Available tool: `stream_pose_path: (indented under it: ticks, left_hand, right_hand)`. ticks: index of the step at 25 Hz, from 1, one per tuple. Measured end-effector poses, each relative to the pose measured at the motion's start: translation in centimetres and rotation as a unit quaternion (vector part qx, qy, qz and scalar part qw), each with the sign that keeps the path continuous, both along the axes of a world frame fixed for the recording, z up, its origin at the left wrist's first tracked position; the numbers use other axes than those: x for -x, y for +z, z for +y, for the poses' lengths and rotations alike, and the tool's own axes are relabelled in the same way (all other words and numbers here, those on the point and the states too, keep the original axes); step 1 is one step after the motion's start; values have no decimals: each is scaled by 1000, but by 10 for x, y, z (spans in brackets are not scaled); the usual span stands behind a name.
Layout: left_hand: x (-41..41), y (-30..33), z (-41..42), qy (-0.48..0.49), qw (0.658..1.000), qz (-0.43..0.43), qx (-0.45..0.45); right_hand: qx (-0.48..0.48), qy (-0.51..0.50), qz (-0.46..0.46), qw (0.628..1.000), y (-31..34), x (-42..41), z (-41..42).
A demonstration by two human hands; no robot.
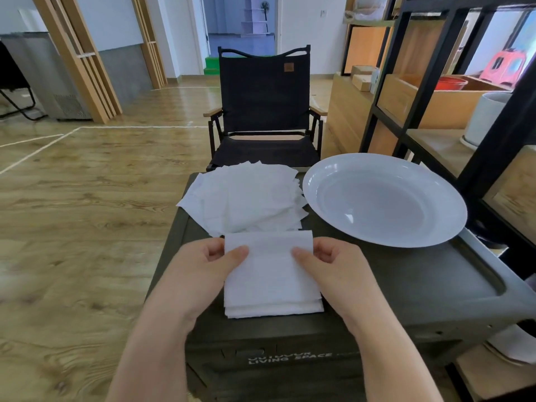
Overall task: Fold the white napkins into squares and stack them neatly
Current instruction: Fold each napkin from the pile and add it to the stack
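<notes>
Both hands hold one folded white napkin [268, 256] over the near half of a dark green storage box lid [406, 288], which serves as the work surface. The left hand [203, 265] pinches the napkin's left edge, thumb on top and fingers curled behind; the right hand [333, 264] pinches the right edge the same way. The napkin's far edge is raised, and its near part lies on a small stack of folded napkins [274, 307] just inside the lid's near edge; layered edges show there, but I cannot count them.

Just beyond, toward the lid's far left corner, lies a fanned pile of unfolded napkins [246, 195]. Its left corner hangs past the lid's left edge, and its near side almost touches the held napkin. The sheets are too many and too overlapped to count.

One white plate [385, 200] fills the far right corner, its rim beside the pile and reaching over the lid's far edge. The right near part of the lid, between the plate and the near edge, is bare.

One black folding chair [264, 103] stands close behind the box. A black-framed shelf unit [412, 68] crowds the right side, while wooden floor [87, 198] lies open to the left.
</notes>
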State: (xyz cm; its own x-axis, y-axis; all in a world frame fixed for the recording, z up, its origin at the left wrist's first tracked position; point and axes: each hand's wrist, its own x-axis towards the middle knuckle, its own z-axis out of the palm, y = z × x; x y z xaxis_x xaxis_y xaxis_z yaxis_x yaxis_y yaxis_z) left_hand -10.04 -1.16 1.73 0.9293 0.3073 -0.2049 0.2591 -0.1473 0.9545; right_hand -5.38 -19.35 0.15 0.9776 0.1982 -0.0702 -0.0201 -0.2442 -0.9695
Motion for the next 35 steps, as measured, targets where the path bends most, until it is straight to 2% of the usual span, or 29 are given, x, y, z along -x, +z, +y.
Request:
stream_pose_path:
  ticks: [2, 5, 11, 16, 19, 21, 23, 26, 31, 33, 35]
  left_hand:
    - [-4, -11, 2, 21, 998, 14, -61]
    - [-7, -18, 1, 47, 983, 42, -174]
    - [-9, -18, -1, 76, 957, 81, -267]
    - [-11, -20, -2, 73, 930, 100, -348]
    - [-21, -21, -3, 104, 906, 13, -410]
    - [-32, -20, -3, 132, 904, -44, -405]
    - [-42, -22, -2, 134, 911, -27, -390]
    - [-45, -30, -1, 118, 893, -11, -435]
    - [-44, -33, -6, 130, 874, -75, -462]
    - [-43, -29, -7, 147, 881, -116, -434]
    - [-38, -22, -10, 155, 910, -175, -341]
  right_hand:
    - [98, -33, -21, 994, -6, -2, 2]
    - [239, -81, -66, 965, -6, -2, 5]
    - [308, -85, -50, 946, -3, 2, 12]
    - [319, -109, -42, 941, -6, 3, 13]
    - [315, -111, -64, 940, -6, 3, 14]
    - [291, -108, -89, 947, -5, 2, 14]
    - [265, -103, -108, 953, -5, 2, 15]
    - [236, -96, -128, 959, -5, 3, 16]
    - [211, -86, -145, 963, -6, 3, 17]
    - [197, -83, -140, 967, -6, 3, 16]
    - [173, -81, -118, 974, -5, 2, 15]
